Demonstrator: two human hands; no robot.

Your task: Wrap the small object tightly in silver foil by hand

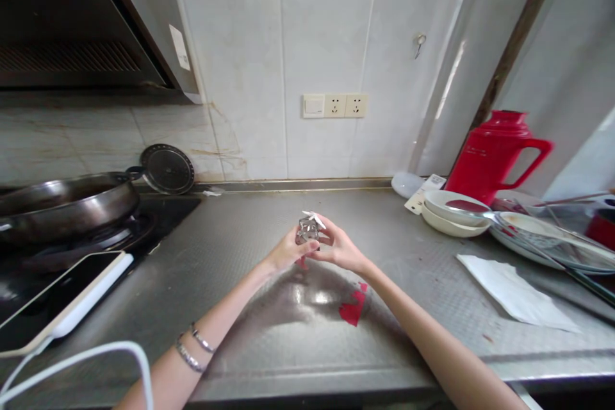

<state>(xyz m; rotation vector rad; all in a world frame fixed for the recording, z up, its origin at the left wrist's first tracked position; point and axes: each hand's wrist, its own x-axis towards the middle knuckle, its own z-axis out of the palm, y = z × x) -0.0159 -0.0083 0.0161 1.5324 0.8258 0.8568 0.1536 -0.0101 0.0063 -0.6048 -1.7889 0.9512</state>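
Note:
My left hand (289, 251) and my right hand (342, 247) meet just above the middle of the steel counter (240, 307). Between them is a small clear, glass-like object (308, 230) with a greyish, faceted look; its exact kind I cannot make out. My left fingers and thumb grip it from the left and below. On the other side, my right fingers curl round it. A crumpled white piece (314, 218), like tissue, lies at its top against my right fingertips. Below the hands, a torn red patch (353, 305) shows on the counter.
At left, a steel pan (67, 205) sits on the black stove, near a phone (52, 298) with a white cable (106, 347). On the right stand a red thermos (492, 157), stacked bowls (454, 225) and a plate with utensils. A white napkin (516, 291) lies in front of them.

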